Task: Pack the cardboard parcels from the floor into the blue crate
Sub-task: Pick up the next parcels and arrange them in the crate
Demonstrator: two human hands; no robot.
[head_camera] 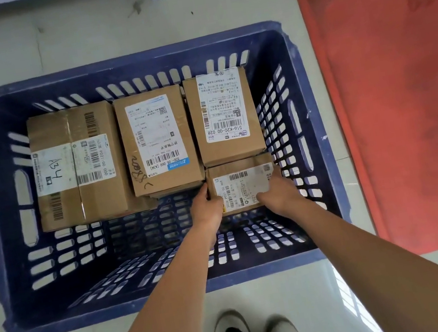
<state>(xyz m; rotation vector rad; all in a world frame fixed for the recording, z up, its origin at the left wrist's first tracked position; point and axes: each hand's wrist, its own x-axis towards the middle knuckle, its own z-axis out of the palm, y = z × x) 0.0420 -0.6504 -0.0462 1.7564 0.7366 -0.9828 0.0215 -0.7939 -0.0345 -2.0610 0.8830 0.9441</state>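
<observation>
We clamp both our left hand (208,208) and right hand (278,192) around the small labelled parcel (242,188), seating it snugly behind the tall parcel (225,118) in the blue crate (5,221) to keep rows tight.

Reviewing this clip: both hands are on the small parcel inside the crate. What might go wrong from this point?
1. The small parcel sits tight between the tall parcel and the blue crate wall; the right hand fingers might get pinched against the slotted side.
2. The left hand is close to the middle parcel, which may get nudged out of line.
</observation>
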